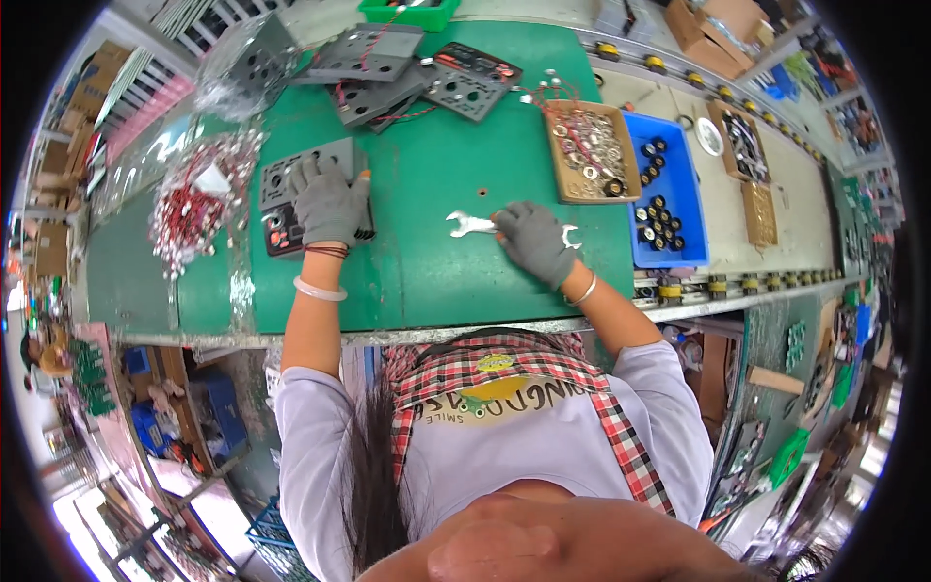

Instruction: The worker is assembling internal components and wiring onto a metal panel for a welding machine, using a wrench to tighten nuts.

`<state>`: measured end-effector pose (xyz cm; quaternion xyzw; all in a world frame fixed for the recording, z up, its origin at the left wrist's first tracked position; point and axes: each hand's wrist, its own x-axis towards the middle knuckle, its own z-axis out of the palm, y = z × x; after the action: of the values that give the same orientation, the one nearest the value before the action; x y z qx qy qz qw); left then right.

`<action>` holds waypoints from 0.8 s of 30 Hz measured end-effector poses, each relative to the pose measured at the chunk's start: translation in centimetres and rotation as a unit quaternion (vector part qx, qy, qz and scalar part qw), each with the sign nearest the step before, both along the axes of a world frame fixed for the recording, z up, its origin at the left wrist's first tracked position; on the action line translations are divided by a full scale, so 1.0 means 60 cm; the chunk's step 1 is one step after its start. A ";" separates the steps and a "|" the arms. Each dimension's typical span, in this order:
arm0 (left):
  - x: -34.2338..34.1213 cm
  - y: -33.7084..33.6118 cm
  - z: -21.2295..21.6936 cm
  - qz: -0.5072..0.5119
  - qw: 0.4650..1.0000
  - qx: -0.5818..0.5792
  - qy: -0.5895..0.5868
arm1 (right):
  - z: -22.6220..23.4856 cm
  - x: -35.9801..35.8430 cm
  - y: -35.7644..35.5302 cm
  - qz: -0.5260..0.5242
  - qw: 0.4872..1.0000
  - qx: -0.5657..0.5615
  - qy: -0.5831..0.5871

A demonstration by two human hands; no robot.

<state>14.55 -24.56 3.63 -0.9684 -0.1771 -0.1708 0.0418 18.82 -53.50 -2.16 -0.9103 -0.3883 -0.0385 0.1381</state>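
Note:
My left hand (330, 202), in a grey glove, lies with fingers spread over a grey panel housing (335, 153) with round cutouts. A darker section with orange and red parts (281, 231) shows beside the palm. Farther right, my gloved right hand (535, 241) is closed around an open-ended wrench (468, 225) at the green tabletop. One jaw of the wrench points left past the fingers, and the other pokes out near the wrist. The middle of its shaft is hidden under the glove.
More grey panels (373, 53) with red wires are piled at the back. Red-and-white wire bundles (199, 204) lie on the left. At right, a cardboard box (592, 150) holds metal rings, beside a blue tray (679, 184) of black round parts. A roller track (747, 283) runs beyond.

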 end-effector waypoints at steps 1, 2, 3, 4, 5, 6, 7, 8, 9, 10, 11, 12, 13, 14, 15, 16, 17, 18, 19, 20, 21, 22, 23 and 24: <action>0.011 0.001 -0.013 0.031 0.999 0.014 0.034 | -0.004 -0.006 -0.003 0.020 1.000 -0.003 0.018; 0.021 0.003 -0.023 0.061 0.995 0.029 0.067 | -0.004 -0.010 -0.007 0.039 0.999 -0.005 0.036; 0.021 0.009 -0.027 0.066 0.995 0.037 0.061 | 0.000 -0.012 -0.011 0.018 0.999 -0.009 0.037; 0.023 0.011 -0.021 0.068 0.996 0.006 0.060 | 0.008 -0.011 -0.017 0.039 0.996 0.030 0.069; 0.020 0.013 -0.007 0.073 0.995 -0.024 0.059 | 0.017 -0.006 -0.030 0.063 0.990 0.071 0.100; 0.014 0.011 0.003 0.075 0.996 -0.034 0.042 | 0.027 0.006 -0.047 0.045 0.992 0.067 0.100; 0.003 0.011 0.023 0.049 0.998 -0.021 0.040 | 0.038 0.026 -0.062 -0.014 0.991 0.107 0.074; -0.012 0.008 0.041 0.022 0.999 -0.025 -0.013 | 0.047 0.049 -0.077 -0.069 0.986 0.146 0.047; -0.031 0.007 0.060 -0.001 0.998 -0.030 -0.064 | 0.054 0.081 -0.096 -0.117 0.982 0.145 0.041; -0.044 -0.008 0.083 -0.006 0.992 -0.084 -0.097 | 0.058 0.110 -0.118 -0.168 0.975 0.143 0.034; -0.062 -0.026 0.107 -0.001 0.982 -0.135 -0.131 | 0.071 0.130 -0.123 -0.170 0.975 0.141 0.035; -0.078 -0.042 0.118 -0.006 0.982 -0.139 -0.129 | 0.085 0.145 -0.128 -0.213 0.970 0.080 0.081; -0.101 -0.057 0.131 -0.095 0.972 -0.119 -0.180 | 0.092 0.157 -0.126 -0.249 0.960 0.019 0.129; -0.112 -0.073 0.136 -0.183 0.951 -0.099 -0.230 | 0.081 0.166 -0.122 -0.249 0.960 0.017 0.130; -0.120 -0.091 0.130 -0.180 0.951 -0.100 -0.229 | 0.062 0.172 -0.115 -0.255 0.962 0.005 0.102; -0.128 -0.107 0.118 -0.274 0.914 -0.163 -0.250 | 0.053 0.175 -0.106 -0.259 0.963 -0.009 0.073; -0.134 -0.125 0.104 -0.366 0.863 -0.224 -0.268 | 0.049 0.176 -0.105 -0.252 0.965 -0.040 0.066; -0.136 -0.145 0.094 -0.370 0.854 -0.252 -0.264 | 0.052 0.177 -0.101 -0.244 0.967 -0.041 0.068; -0.134 -0.156 0.079 -0.375 0.844 -0.281 -0.260 | 0.057 0.177 -0.101 -0.246 0.967 -0.001 0.060; -0.134 -0.158 0.058 -0.370 0.847 -0.280 -0.260 | 0.065 0.177 -0.104 -0.250 0.966 0.039 0.053; -0.135 -0.158 0.032 -0.372 0.849 -0.308 -0.216 | 0.092 0.164 -0.103 -0.243 0.961 0.111 0.074; -0.131 -0.162 0.024 -0.376 0.845 -0.339 -0.170 | 0.104 0.161 -0.112 -0.242 0.962 0.106 0.075; -0.129 -0.167 0.018 -0.374 0.844 -0.344 -0.170 | 0.112 0.159 -0.124 -0.222 0.937 0.235 0.131; -0.127 -0.180 0.016 -0.417 0.824 -0.337 -0.180 | 0.120 0.154 -0.133 -0.200 0.892 0.360 0.184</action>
<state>6.93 -35.35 4.57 -0.8555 0.1928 -0.2733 -0.3952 28.07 -61.51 5.03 -0.8473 -0.1249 -0.0344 0.5151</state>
